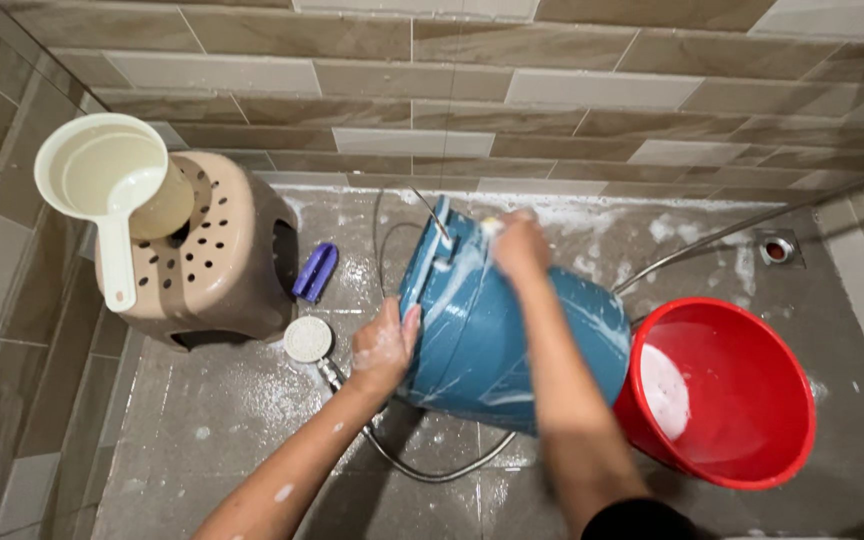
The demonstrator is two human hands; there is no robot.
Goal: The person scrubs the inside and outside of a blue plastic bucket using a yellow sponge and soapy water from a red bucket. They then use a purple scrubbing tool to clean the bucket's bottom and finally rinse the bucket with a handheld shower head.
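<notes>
Tipped soapy blue plastic bucket (497,320) lies between both hands, long axis angled up-left: left hand (384,348) open-palmed flat against its side, right hand (519,245) closed around the upper end, contents unclear.

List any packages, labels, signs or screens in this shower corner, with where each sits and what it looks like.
None of these shows: no package, label, sign or screen.
What is there instead: a blue bucket tipped on the floor, plain and soapy, with the left hand on its side and the right hand at its rim.
A red basin at the right, plain.
A beige stool at the left, carrying a cream dipper.
</notes>
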